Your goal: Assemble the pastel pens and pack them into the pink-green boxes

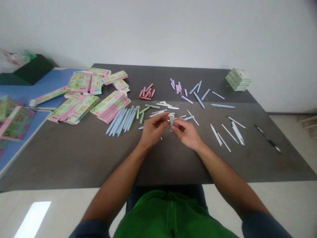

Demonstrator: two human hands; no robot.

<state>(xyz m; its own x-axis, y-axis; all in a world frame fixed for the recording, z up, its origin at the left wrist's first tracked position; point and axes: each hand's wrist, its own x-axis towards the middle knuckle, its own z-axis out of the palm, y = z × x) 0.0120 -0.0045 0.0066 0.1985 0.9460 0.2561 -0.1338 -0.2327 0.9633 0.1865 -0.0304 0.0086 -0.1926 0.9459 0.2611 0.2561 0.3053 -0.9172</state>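
At a dark table [74, 158] I see a person in a green vest [158, 215] bent over a neat row of pens [124, 119], blue and green, lying side by side; I place everything by that row, as the person faces it. Just to the right of the row, both hands are raised in front of the person. The left hand [155, 128] has thumb and forefinger drawn together on a small green piece [171, 120], and the right hand [187, 133] pinches the same piece from the other side, so it stands roughly upright between the fingertips. I cannot tell how firmly each hand presses.

Between the row and the hands lie a few short green barrels [142, 118]. A heap of white parts [173, 107] lies to the right of the row, just past the hands. Beyond the row and a little right is a cluster of red barrels [148, 94]; farther right come purple barrels [177, 88], then scattered blue barrels [198, 99]. Well to the row's right are loose white sticks [230, 134], and farther still a black pen [268, 139]. A green box [238, 79] sits far beyond, to the row's right. Flattened pink-and-green cartons [80, 82] spread left of the row and behind it.
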